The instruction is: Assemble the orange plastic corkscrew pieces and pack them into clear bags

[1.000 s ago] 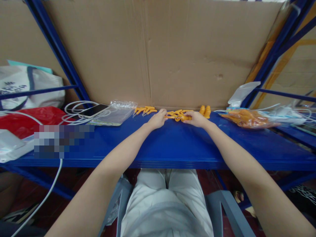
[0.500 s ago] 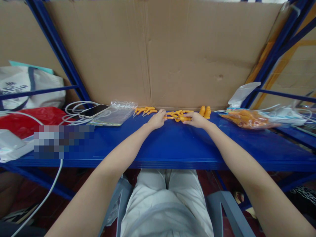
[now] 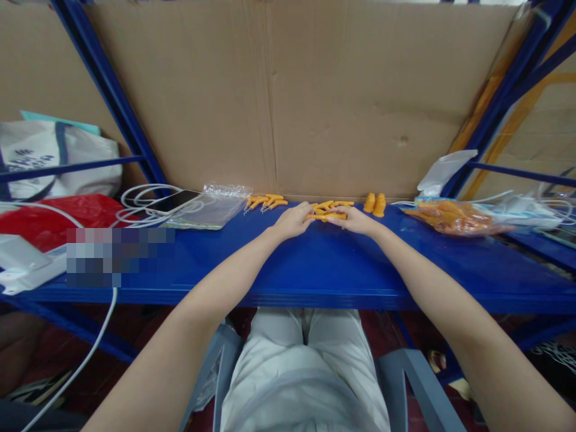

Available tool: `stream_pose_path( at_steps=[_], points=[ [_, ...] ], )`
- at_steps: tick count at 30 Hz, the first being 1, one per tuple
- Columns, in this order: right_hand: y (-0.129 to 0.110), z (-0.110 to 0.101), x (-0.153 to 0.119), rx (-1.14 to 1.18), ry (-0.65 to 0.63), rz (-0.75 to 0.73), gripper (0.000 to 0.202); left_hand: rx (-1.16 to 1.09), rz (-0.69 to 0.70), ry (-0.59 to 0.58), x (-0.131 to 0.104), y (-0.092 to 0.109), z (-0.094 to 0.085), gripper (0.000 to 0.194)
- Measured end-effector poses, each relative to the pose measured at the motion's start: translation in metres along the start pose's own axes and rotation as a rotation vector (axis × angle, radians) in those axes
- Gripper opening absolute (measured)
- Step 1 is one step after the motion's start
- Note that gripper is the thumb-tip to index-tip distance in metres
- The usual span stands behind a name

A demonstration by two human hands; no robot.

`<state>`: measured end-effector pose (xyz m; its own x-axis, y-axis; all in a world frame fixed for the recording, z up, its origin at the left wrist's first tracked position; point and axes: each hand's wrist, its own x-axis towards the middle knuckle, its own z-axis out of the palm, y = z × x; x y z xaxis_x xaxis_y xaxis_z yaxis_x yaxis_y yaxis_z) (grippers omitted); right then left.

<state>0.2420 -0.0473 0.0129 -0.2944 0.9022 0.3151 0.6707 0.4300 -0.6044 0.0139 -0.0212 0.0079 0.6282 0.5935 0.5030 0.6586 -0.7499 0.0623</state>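
Between my two hands is a yellow-orange plastic piece (image 3: 327,216), held near the back of the blue shelf. My left hand (image 3: 293,221) has its fingers closed on the left end of it. Its right end is pinched by my right hand (image 3: 355,220). Just behind lie more yellow pieces (image 3: 335,204), partly hidden by the hands. Left of my left hand are yellow branched pieces with small metal spirals (image 3: 265,201). Two upright yellow cone-like pieces (image 3: 374,204) stand to the right of my right hand.
The blue shelf (image 3: 315,270) has a cardboard wall (image 3: 337,102) behind it. At left are a clear plastic bag (image 3: 211,210), a phone (image 3: 176,202), white cables and a red bag (image 3: 85,216). A bag of orange pieces (image 3: 450,216) lies at right.
My left hand has moved slightly right, closer to my right hand. The metal part that showed on the held piece is no longer visible.
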Motion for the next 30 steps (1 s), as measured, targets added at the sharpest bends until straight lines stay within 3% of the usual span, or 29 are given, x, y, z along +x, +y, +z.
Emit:
stream_pose_path(
  at_steps=[4, 12, 17, 20, 24, 28, 30],
  points=[
    [0.002, -0.008, -0.003, 0.252, -0.067, 0.202, 0.040, 0.009, -0.008, 0.001, 0.001, -0.001, 0.001, 0.012],
    [0.001, -0.017, -0.007, 0.544, -0.041, 0.218, 0.017, -0.011, 0.042, 0.089, -0.001, 0.000, -0.004, 0.010],
    [-0.001, -0.012, -0.006, 0.575, -0.040, 0.299, 0.044, -0.030, 0.070, 0.113, 0.000, 0.000, -0.005, 0.009],
    [-0.005, -0.012, -0.007, 0.600, -0.056, 0.328, 0.041, -0.042, 0.048, 0.115, 0.000, -0.003, -0.003, 0.009],
    [-0.007, -0.017, -0.011, 0.674, -0.091, 0.282, 0.021, -0.036, 0.023, 0.126, 0.001, -0.009, -0.002, 0.009],
    [-0.006, -0.019, -0.010, 0.629, -0.130, 0.251, 0.024, -0.012, 0.032, 0.136, 0.000, -0.011, -0.002, 0.012],
    [-0.005, -0.017, -0.008, 0.539, -0.147, 0.270, 0.038, -0.010, 0.045, 0.140, -0.001, -0.011, -0.003, 0.012]
  ],
)
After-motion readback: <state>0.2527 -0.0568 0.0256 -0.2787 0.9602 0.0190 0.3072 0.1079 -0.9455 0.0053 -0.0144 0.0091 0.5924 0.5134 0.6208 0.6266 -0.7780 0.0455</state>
